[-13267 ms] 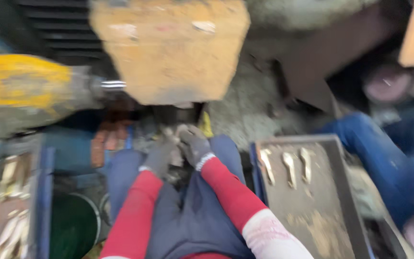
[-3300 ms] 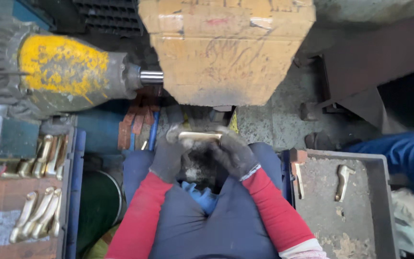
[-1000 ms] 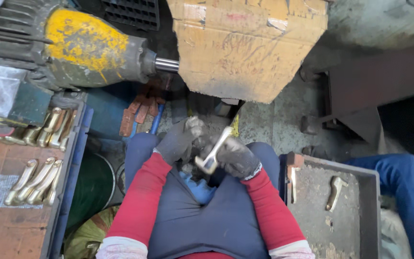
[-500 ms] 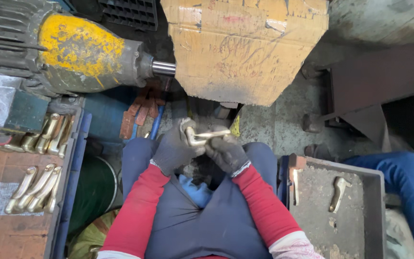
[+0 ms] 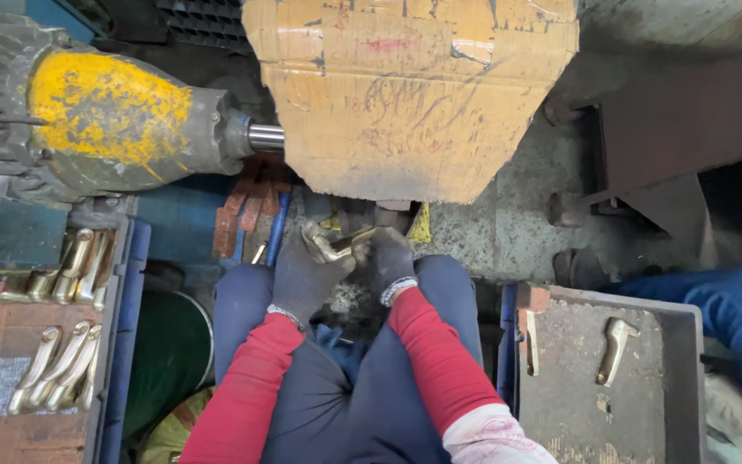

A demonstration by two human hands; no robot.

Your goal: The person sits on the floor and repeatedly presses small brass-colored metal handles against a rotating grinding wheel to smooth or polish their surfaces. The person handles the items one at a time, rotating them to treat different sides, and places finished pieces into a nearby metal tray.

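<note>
Cluttered workshop floor, brass handle (image 5: pixel 337 245) gripped between left hand (image 5: pixel 307 275), right hand (image 5: pixel 386 258)

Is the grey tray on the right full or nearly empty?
Nearly empty: the grey tray holds only two brass handles, with bare, gritty floor around them.
</note>
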